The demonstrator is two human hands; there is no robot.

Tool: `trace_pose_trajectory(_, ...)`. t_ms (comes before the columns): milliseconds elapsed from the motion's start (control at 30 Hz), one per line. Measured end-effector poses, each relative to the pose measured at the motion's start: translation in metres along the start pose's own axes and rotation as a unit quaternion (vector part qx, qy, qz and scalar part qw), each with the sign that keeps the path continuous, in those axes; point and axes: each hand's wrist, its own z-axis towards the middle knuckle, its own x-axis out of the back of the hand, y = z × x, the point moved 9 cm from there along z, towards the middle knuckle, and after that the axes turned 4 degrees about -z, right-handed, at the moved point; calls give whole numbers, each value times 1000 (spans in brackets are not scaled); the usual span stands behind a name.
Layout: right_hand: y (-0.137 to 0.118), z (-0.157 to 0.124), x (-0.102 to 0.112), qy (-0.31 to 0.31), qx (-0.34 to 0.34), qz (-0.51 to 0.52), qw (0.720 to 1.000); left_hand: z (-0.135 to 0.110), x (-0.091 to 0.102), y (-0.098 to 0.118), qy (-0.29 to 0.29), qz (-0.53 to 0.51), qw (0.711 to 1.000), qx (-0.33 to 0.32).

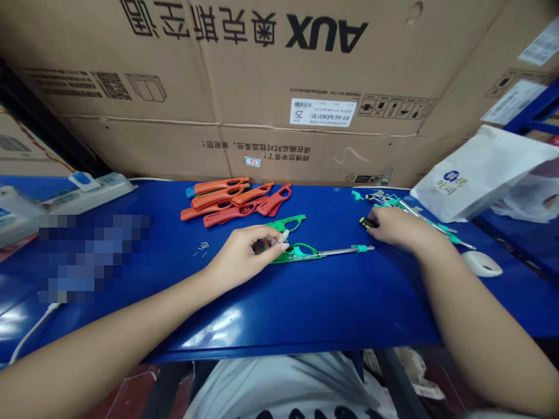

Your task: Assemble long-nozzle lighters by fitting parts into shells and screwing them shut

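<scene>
My left hand (248,249) rests on the blue table (305,302), its fingers pinched on a small pale part at the handle end of a green lighter body with a metal tube (321,252). A second green handle shell (290,222) lies just behind it. My right hand (391,227) lies palm down farther right, with closed fingers on a small black and yellow tool (365,222). Beside that hand is a heap of green parts and metal tubes (393,202).
Several orange handle shells (236,202) lie in a pile at the back. Tiny metal pins (201,248) sit to the left. A power strip (94,189) is at far left, a white bag (480,171) and a white tape dispenser (483,263) at right. Cardboard boxes (279,87) wall the back.
</scene>
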Motion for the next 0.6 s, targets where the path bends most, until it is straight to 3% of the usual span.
trace_pose_trajectory(100,0,3,4,7,11,17,1000,1,0,1,-3,7,1000,-3)
trace_pose_trajectory(200,-18,5,11,69,57,51,995,2,1,2,-2,16,1000,-4)
trace_pose_trajectory(300,-43,3,19,160,135,118,971,2,2,5,-5,21,1000,-7)
trace_pose_trajectory(500,-80,-4,22,202,269,188,923,0,1,6,-12,34,999,-13)
trace_pose_trajectory(600,-87,-10,32,242,296,165,909,-1,0,7,-17,39,999,-17)
